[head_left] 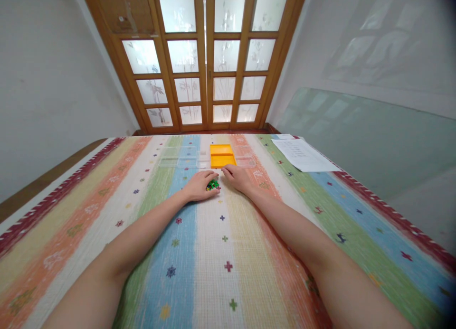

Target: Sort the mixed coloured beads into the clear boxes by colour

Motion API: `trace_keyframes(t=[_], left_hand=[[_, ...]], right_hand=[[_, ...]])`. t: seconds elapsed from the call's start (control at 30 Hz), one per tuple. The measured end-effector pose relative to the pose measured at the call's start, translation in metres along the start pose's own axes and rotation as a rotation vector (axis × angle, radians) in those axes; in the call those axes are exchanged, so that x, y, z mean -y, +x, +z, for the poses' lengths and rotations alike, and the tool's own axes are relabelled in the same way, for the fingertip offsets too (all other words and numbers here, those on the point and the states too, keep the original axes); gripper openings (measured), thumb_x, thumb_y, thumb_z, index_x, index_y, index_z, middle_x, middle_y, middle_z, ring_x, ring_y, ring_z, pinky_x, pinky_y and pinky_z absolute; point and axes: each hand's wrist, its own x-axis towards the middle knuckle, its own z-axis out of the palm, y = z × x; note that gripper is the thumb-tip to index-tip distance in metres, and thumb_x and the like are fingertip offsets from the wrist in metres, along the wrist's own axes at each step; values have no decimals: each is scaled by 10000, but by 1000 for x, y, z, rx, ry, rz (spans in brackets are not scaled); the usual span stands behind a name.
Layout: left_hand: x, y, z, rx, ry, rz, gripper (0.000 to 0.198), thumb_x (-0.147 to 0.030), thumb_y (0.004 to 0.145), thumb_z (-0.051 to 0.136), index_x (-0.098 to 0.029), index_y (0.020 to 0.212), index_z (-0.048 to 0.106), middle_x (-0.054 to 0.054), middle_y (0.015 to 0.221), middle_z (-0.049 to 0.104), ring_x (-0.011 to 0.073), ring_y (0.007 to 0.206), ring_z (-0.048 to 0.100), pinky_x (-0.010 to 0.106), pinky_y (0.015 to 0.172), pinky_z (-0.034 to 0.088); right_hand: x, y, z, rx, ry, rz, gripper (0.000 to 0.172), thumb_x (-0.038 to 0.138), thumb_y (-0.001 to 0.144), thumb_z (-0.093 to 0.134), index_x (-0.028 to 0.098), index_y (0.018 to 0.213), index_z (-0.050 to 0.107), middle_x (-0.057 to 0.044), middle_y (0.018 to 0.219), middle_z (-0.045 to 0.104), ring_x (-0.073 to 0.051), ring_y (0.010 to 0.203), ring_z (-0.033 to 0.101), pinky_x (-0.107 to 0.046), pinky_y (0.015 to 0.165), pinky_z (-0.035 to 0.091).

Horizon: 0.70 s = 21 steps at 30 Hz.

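My left hand [200, 185] rests on the striped cloth with its fingers curled round a small cluster of green pieces [213, 183]. My right hand [235, 176] lies just to the right of that cluster, fingers bent and pointing toward it, fingertips close to or touching the pieces. Just beyond both hands stands an orange tray [221, 155], with clear plastic compartment trays [178, 157] to its left and a clear tray [245, 157] to its right.
A striped, multicoloured cloth [213, 253] covers the table. A printed paper sheet [302, 154] lies at the far right. Wooden glazed doors [206, 58] stand behind the table, and a pale wall panel runs along the right.
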Motion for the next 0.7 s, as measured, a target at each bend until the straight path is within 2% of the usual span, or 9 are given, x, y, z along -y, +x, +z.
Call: trace_keyframes(t=[0.07,0.13,0.23,0.43,0.57,0.7], left_hand=[[-9,0,7,20,24,16,665,-595,897,665,-237,1449,564,137,1473,561,339,1353,512,504,1174,378],[-11,0,8,13,40,22,584,-558,925,642,-249,1417,589,130,1434,585,328,1326,528,500,1154,394],[-6,7,8,10,45,72,432,-493,967,602,-257,1327,648,114,1328,631,295,1239,570,470,1100,436],[6,32,15,-10,63,131,217,-402,958,639,-233,1062,727,96,1119,661,263,1084,605,427,979,483],[11,38,20,-17,70,139,186,-369,980,608,-235,1021,730,87,1073,668,250,1049,613,406,943,487],[17,34,18,-31,102,106,203,-364,995,575,-240,1033,732,85,1068,673,252,1058,615,403,941,490]], right_hand=[[2,0,0,-2,-12,5,309,359,1081,457,205,997,712,-57,960,737,-185,859,623,-281,770,384],[5,1,0,-3,-22,6,310,358,1079,460,205,982,711,-57,950,734,-183,847,616,-282,759,375],[9,2,1,-8,-31,3,318,355,1076,461,202,942,705,-54,922,727,-177,813,601,-284,736,357],[8,1,1,-17,-18,-3,326,339,1072,456,204,882,684,-36,869,707,-164,775,583,-281,711,347],[3,0,-1,-30,-11,7,314,331,1071,451,208,903,687,-40,900,715,-168,804,595,-278,735,365],[3,0,0,-28,-14,14,312,341,1070,458,207,921,698,-50,923,725,-174,823,605,-280,749,371]])
